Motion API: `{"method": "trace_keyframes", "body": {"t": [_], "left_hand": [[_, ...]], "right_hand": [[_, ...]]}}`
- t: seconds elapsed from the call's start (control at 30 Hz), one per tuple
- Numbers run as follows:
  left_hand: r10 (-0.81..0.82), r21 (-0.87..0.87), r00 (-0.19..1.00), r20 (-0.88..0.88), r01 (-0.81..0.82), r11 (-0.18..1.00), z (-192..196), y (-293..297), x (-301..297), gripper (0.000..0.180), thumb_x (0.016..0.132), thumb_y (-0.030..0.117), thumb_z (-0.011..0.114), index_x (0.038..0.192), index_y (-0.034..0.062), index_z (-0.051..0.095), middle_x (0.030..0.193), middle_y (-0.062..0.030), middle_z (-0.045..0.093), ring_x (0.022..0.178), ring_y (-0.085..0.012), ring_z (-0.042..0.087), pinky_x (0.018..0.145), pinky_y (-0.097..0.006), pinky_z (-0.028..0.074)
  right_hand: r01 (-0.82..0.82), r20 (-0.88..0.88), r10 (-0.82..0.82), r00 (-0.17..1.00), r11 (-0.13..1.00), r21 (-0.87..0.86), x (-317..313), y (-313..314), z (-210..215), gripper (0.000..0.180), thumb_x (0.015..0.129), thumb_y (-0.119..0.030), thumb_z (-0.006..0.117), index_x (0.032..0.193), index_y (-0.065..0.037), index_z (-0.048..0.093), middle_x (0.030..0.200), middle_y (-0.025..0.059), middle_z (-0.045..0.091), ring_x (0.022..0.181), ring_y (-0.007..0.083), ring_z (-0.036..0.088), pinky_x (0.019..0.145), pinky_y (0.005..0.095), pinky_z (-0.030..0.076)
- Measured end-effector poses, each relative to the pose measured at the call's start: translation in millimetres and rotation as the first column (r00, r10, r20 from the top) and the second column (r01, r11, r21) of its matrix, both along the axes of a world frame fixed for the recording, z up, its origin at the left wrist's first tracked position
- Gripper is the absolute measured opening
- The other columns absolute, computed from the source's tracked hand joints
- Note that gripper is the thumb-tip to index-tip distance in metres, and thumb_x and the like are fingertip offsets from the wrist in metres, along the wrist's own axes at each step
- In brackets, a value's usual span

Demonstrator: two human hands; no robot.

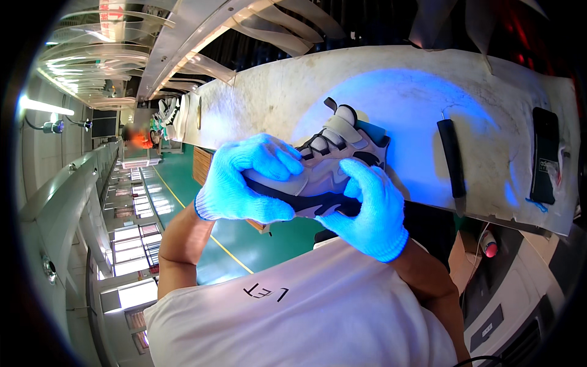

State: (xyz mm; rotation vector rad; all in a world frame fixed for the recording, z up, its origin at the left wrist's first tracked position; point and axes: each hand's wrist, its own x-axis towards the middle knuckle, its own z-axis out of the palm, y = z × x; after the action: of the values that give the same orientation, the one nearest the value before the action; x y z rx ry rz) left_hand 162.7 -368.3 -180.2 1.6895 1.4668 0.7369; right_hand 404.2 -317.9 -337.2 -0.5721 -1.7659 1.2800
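I hold a grey and black sneaker point(327, 165) with white straps just above the near edge of the white worktable point(275, 98). My left hand point(247, 180), in a white knit glove lit blue, wraps around the shoe's heel end. My right hand point(370, 211), gloved the same way, grips the sole side from below, thumb on the shoe's upper. Blue light falls on the shoe and on the table behind it.
A dark flat tool point(451, 158) lies on the table to the right, and a black phone-like slab point(544, 156) lies farther right. Other shoes point(168, 116) sit far along the line at left. A green floor with yellow lines point(177, 196) runs beside the table.
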Motion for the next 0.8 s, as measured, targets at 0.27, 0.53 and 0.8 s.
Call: {"method": "trace_keyframes", "body": {"t": [0.27, 0.53, 0.8], "left_hand": [[0.002, -0.309, 0.984, -0.179, -0.058, 0.949, 13, 22, -15, 0.093, 0.072, 0.039, 0.102, 0.147, -0.0023, 0.064, 0.134, -0.024, 0.076, 0.122, -0.04, 0.076, 0.108, -0.048, 0.059], [-0.302, -0.689, 0.74, -0.601, -0.287, 0.666, 9, 74, 33, 0.085, 0.082, 0.068, 0.087, 0.133, 0.0032, 0.068, 0.1, -0.0237, 0.081, 0.09, -0.0436, 0.08, 0.083, -0.047, 0.063], [-0.253, -0.572, 0.643, -0.723, -0.351, 0.741, 11, 68, 43, 0.084, 0.085, 0.068, 0.084, 0.136, 0.0024, 0.07, 0.108, -0.0256, 0.081, 0.1, -0.0418, 0.08, 0.088, -0.046, 0.062]], "right_hand": [[-0.045, 0.07, 0.046, 0.996, 0.999, -0.013, -13, 11, 9, 0.095, 0.073, -0.032, 0.104, 0.151, -0.006, 0.056, 0.115, 0.0129, 0.069, 0.092, 0.0292, 0.073, 0.073, 0.0419, 0.063], [-0.034, 0.128, 0.027, 0.991, 0.998, 0.05, -28, 9, 8, 0.095, 0.077, -0.037, 0.1, 0.152, -0.007, 0.05, 0.113, 0.0155, 0.064, 0.094, 0.035, 0.074, 0.067, 0.0455, 0.063], [-0.031, 0.124, 0.031, 0.992, 1.0, -0.006, -24, 7, 14, 0.097, 0.074, -0.035, 0.102, 0.153, -0.008, 0.053, 0.12, 0.0183, 0.065, 0.101, 0.0376, 0.074, 0.079, 0.0481, 0.064]]}}
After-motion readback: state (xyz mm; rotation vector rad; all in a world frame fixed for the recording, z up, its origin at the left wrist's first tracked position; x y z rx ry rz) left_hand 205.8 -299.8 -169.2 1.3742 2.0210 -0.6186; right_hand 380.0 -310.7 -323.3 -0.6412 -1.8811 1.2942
